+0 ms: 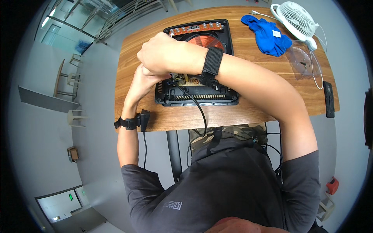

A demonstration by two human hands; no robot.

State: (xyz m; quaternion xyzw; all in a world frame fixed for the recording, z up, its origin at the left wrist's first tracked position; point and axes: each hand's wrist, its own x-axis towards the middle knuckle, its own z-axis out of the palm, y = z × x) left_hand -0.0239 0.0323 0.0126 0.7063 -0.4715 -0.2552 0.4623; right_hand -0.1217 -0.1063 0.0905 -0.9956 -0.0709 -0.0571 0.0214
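An opened induction cooker base [196, 100] lies on the wooden table, its insides bare. Its copper coil [206, 40] is partly hidden by my right arm, and a button board [198, 28] runs along the far edge. My right hand [163, 54] is closed in a fist over the cooker's left side; whatever it may grip is hidden. Just below it, touching it, my left hand [147, 79] has its fingers closed at the left edge of the circuit board [190, 80]. What those fingers pinch cannot be made out. A black power cord [200, 110] leaves the cooker's near side.
At the far right stand a white fan [297, 19] with its cable and a blue cloth [268, 37]. A clear plastic tray [299, 64] holds small dark parts. Nearer lies a black strip-shaped object [329, 99]. A cable hangs from my left wrist's black device [144, 119].
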